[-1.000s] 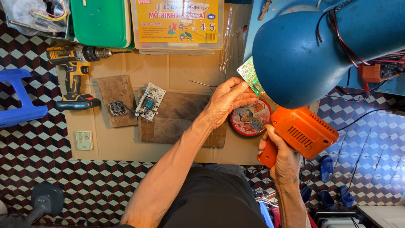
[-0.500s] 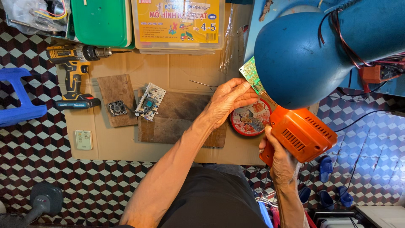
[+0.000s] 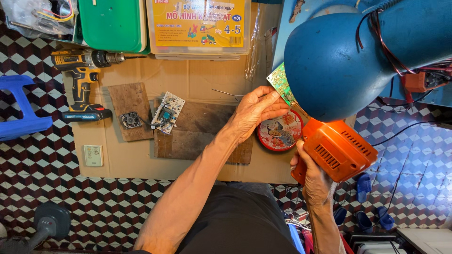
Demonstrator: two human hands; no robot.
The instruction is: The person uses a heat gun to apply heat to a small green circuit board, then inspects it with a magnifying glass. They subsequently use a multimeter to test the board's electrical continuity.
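Observation:
My left hand (image 3: 254,112) grips a green circuit board (image 3: 279,83) by its lower edge and holds it up beside a big blue lamp shade (image 3: 362,61), which hides part of the board. My right hand (image 3: 314,181) is closed around the handle of an orange soldering gun (image 3: 337,149), whose front end disappears under the lamp shade. Below the board, on a sheet of cardboard (image 3: 197,80), sits a round red tin (image 3: 278,133).
A white circuit board (image 3: 166,113), a small fan (image 3: 130,120) and wooden boards (image 3: 197,131) lie on the cardboard. A yellow cordless drill (image 3: 82,80) lies at the left, a blue stool (image 3: 21,113) beyond it. A green case (image 3: 112,23) and yellow box (image 3: 200,23) stand at the far edge.
The orange soldering gun has shifted slightly left and up toward the lamp shade. My left hand keeps the green board in nearly the same place.

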